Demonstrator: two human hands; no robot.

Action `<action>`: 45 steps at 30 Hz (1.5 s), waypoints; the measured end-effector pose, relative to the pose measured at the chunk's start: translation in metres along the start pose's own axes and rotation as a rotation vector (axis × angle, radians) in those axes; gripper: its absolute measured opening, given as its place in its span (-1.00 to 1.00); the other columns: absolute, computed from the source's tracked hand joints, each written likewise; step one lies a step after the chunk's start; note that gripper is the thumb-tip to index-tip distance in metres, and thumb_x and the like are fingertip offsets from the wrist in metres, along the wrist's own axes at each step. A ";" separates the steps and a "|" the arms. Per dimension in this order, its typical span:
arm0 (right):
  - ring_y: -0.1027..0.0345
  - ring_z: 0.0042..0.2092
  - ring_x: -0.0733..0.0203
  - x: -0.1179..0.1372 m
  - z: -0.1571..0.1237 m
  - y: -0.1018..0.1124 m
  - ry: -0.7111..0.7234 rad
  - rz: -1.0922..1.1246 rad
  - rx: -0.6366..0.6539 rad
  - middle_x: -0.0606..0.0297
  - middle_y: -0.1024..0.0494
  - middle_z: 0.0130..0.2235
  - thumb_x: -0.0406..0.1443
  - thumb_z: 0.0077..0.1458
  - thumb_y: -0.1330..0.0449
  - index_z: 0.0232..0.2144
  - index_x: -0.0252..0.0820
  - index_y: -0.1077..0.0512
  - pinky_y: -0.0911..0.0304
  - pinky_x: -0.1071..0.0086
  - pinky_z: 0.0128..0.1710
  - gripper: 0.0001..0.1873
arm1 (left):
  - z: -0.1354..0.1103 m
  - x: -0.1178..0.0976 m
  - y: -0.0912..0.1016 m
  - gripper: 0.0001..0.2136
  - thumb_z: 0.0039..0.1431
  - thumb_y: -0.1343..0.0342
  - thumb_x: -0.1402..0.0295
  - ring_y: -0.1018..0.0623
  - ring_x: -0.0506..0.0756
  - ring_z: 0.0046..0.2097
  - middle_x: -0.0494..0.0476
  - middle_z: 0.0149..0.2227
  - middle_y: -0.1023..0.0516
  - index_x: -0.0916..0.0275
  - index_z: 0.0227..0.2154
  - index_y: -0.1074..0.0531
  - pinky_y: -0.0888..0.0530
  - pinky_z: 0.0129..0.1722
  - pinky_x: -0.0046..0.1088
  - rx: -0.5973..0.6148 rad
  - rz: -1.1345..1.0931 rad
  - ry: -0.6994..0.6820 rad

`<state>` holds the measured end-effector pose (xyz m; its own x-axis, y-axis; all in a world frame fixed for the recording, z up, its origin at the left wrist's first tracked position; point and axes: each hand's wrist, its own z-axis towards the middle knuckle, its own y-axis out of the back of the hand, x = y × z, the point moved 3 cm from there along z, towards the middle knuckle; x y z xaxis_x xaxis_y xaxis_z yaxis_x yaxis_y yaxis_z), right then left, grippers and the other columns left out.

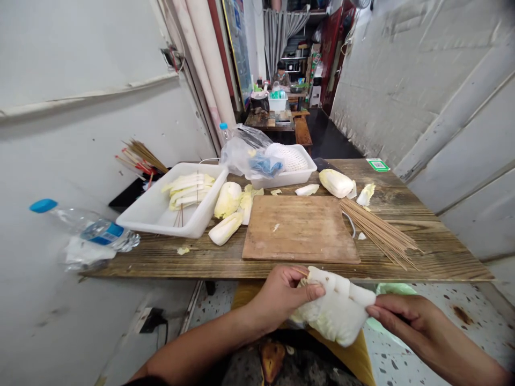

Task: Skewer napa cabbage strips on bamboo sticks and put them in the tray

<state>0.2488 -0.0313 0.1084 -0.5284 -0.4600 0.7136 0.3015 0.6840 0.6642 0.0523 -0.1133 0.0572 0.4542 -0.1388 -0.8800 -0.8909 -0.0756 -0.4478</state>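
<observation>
Above my lap, at the front edge of the table, I hold several overlapping napa cabbage leaves (336, 311). My left hand (284, 297) is closed on their left end, its thumb lying over the white stems. A short length of thin wooden skewer (300, 272) shows by its fingers. My right hand (406, 316) pinches the right tip of the stems; whether it also grips the skewer is hidden. Just beyond the leaves lies a wooden cutting board (300, 228) with a small scrap on it. A bundle of bare skewers (380, 230) lies right of the board.
A white tray (151, 217) at left holds skewered cabbage leaves (189, 190). Cabbage pieces (225, 229) lie beside it, and another cabbage (336, 183) sits behind the board. A second tray (300, 171) holds plastic bags. A water bottle (90, 228) leans at the left edge. A person (281, 78) sits far back.
</observation>
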 end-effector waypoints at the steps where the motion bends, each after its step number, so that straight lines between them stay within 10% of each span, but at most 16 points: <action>1: -0.34 -0.36 0.18 0.000 0.001 0.000 -0.003 0.033 -0.005 0.33 -0.50 -0.43 -0.01 0.22 -0.04 -0.42 -0.12 -0.47 -0.25 0.44 -0.38 -0.61 | 0.001 0.000 0.003 -0.61 -0.16 -0.36 0.14 -0.46 0.03 -0.34 0.17 -0.34 -0.55 0.36 -0.34 -0.56 -0.40 -0.32 -0.47 -0.010 -0.020 0.003; 7: -0.39 -0.28 0.12 -0.007 0.011 0.000 -0.014 0.100 -0.044 0.35 -0.53 -0.38 0.01 0.18 -0.08 -0.41 -0.11 -0.49 -0.28 0.43 -0.30 -0.62 | 0.010 -0.028 0.025 -0.50 -0.05 -0.32 0.23 -0.48 0.08 -0.09 0.24 -0.05 -0.51 0.25 -0.02 -0.45 -0.40 -0.07 -0.39 -0.175 0.349 -0.345; 14: -0.37 -0.27 0.09 -0.011 0.017 -0.004 -0.001 0.059 -0.020 0.32 -0.52 -0.37 0.02 0.21 -0.04 -0.40 -0.13 -0.46 -0.27 0.38 -0.27 -0.59 | 0.016 -0.049 0.005 -0.82 0.16 -0.15 0.34 -0.54 0.13 -0.14 0.18 -0.23 -0.62 0.26 -0.21 -0.56 -0.36 -0.03 -0.28 0.017 1.056 -0.747; 26: -0.36 -0.38 0.16 -0.017 0.015 -0.006 0.025 -0.117 -0.082 0.32 -0.50 -0.45 -0.01 0.27 0.06 -0.43 -0.14 -0.47 -0.25 0.40 -0.37 -0.53 | 0.018 -0.045 -0.005 -0.79 0.26 0.01 0.40 -0.54 0.09 -0.28 0.16 -0.33 -0.63 0.30 -0.31 -0.54 -0.40 -0.18 -0.38 0.041 1.275 -0.741; 40: -0.30 -0.37 0.16 -0.027 0.023 -0.006 -0.023 0.191 -0.193 0.30 -0.48 -0.45 0.02 0.12 -0.13 -0.50 -0.16 -0.48 -0.24 0.42 -0.39 -0.59 | -0.004 -0.057 0.030 -0.72 0.29 0.18 0.41 -0.52 0.05 -0.34 0.10 -0.43 -0.55 0.23 -0.43 -0.41 -0.43 -0.26 -0.41 -0.469 1.198 -0.804; 45: 0.11 -0.54 0.41 -0.045 0.042 -0.015 -0.164 0.655 -0.275 0.46 -0.19 -0.58 0.03 0.07 -0.23 -0.51 -0.21 -0.41 0.12 0.55 -0.62 -0.59 | -0.008 -0.042 0.058 -0.85 0.21 0.04 0.47 -0.56 0.04 -0.15 0.12 -0.20 -0.60 0.23 -0.35 -0.43 -0.44 -0.11 -0.45 -0.579 1.069 -0.784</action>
<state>0.2346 0.0027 0.0566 -0.2766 0.1007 0.9557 0.7739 0.6129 0.1594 -0.0182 -0.1196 0.0700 -0.7037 0.1691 -0.6901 -0.5831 -0.6923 0.4250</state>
